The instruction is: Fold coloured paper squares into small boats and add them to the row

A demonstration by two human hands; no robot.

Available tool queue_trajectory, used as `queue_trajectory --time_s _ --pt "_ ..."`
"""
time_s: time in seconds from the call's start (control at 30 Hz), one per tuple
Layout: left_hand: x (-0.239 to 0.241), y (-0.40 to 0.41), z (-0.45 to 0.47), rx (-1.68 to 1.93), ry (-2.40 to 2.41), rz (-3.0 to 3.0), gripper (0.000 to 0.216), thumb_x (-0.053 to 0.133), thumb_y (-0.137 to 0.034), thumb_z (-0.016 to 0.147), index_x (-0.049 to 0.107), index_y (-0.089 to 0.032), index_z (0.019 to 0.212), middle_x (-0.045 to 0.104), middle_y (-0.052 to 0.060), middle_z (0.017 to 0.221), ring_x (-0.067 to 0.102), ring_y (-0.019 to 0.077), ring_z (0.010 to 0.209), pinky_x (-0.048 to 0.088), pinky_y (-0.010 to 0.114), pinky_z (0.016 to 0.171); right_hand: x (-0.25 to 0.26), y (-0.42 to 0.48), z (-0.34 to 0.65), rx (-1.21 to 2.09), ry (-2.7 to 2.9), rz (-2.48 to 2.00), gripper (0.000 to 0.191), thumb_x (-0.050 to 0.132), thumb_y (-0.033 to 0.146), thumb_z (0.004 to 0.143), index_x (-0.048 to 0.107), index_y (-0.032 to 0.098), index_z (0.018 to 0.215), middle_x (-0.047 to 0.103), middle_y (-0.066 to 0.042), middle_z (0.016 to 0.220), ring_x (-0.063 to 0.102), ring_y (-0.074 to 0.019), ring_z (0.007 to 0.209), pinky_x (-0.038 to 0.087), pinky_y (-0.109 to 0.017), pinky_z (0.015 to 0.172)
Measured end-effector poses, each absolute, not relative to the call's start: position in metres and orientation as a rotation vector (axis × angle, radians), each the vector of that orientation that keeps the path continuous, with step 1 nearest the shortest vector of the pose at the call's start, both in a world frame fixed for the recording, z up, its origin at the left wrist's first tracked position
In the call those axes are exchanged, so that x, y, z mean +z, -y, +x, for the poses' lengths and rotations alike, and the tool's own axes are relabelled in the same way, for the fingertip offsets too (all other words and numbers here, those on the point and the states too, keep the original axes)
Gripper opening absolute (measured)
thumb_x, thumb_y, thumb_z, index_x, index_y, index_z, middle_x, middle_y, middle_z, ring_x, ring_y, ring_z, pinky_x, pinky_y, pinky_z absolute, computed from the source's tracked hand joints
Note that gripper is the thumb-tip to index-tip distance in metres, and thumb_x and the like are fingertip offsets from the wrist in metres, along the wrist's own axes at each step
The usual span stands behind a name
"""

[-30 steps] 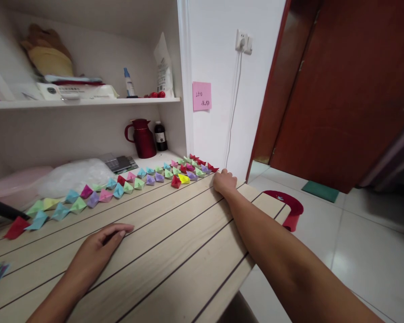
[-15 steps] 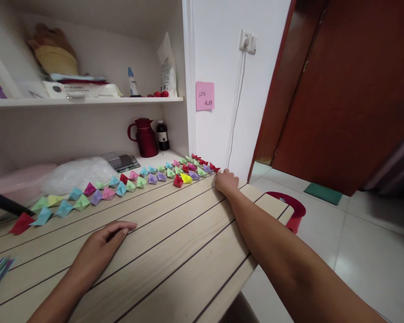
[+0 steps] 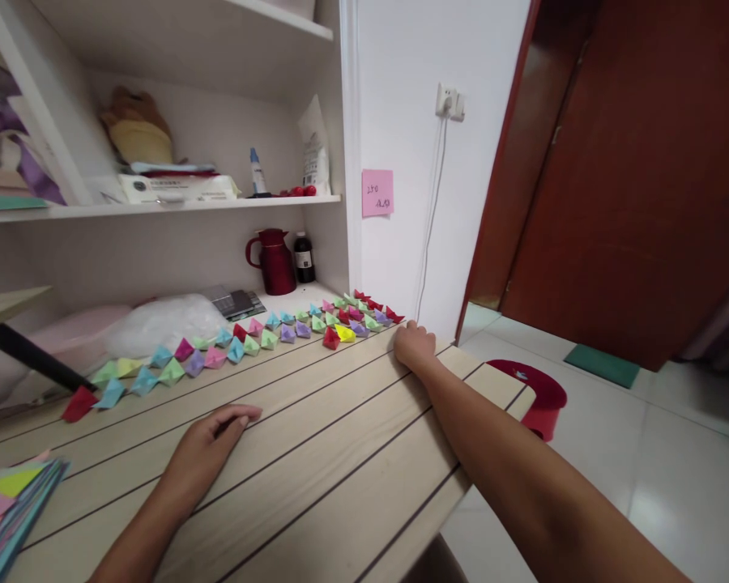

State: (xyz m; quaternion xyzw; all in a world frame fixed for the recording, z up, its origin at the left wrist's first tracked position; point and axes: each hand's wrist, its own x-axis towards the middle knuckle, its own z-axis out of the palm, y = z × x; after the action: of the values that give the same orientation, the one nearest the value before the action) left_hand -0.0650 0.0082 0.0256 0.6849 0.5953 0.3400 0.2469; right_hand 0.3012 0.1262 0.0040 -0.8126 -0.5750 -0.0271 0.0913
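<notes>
Folded paper boats [image 3: 269,338] in many colours stand in rows along the back of the wooden table [image 3: 316,453]. My right hand [image 3: 415,346] is at the rows' right end, resting by the table edge with its fingers curled. A red paper boat [image 3: 394,314] stands just beyond its fingertips. Whatever those fingers may hold is hidden. My left hand [image 3: 210,445] lies on the table in front of the rows, fingers loosely stretched and thumb near the index finger, with nothing seen in it.
A stack of coloured paper [image 3: 21,506] lies at the left. Behind the boats are a clear plastic bag [image 3: 167,324], a red jug [image 3: 276,263] and a dark bottle [image 3: 304,259]. A red bin [image 3: 540,397] stands on the floor beyond the table's right edge.
The view has tilted up and turned slightly left, so everything appears lower and farther right. Both hands keep nearly the same places on the table.
</notes>
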Motion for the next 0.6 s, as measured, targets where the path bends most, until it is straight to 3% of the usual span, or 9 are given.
queue_trajectory --time_s 0.2,0.37,0.6 --pt "0.026 -0.004 -0.063 1.03 -1.575 1.779 0.032 0.057 -0.045 0.077 0.074 -0.021 0.091 0.075 0.006 0.102 0.066 0.0258 0.1 0.047 0.04 0.096 0.009 -0.105 0.285 -0.098 1.898 -2.322 0.032 0.038 0.013 0.089 0.063 0.011 0.11 0.055 -0.022 0.119 0.058 -0.0292 0.104 0.042 -0.038 0.081" --pt "0.023 -0.005 -0.064 1.093 -1.551 1.704 0.031 0.057 -0.042 0.076 0.074 -0.02 0.09 0.075 0.007 0.099 0.067 0.026 0.096 0.047 0.04 0.095 0.011 -0.081 0.27 -0.11 2.036 -2.221 0.036 0.027 0.012 0.093 0.057 0.012 0.115 0.061 -0.019 0.11 0.062 -0.0271 0.099 0.043 -0.034 0.073" --pt "0.025 -0.002 -0.064 1.109 -1.539 1.659 0.029 0.057 -0.039 0.076 0.074 -0.019 0.088 0.075 0.007 0.099 0.066 0.0256 0.096 0.046 0.039 0.095 0.019 -0.067 0.215 -0.076 2.457 -1.788 0.03 0.034 0.032 0.097 0.052 0.033 0.12 0.067 -0.004 0.108 0.063 -0.0214 0.093 0.041 -0.03 0.072"
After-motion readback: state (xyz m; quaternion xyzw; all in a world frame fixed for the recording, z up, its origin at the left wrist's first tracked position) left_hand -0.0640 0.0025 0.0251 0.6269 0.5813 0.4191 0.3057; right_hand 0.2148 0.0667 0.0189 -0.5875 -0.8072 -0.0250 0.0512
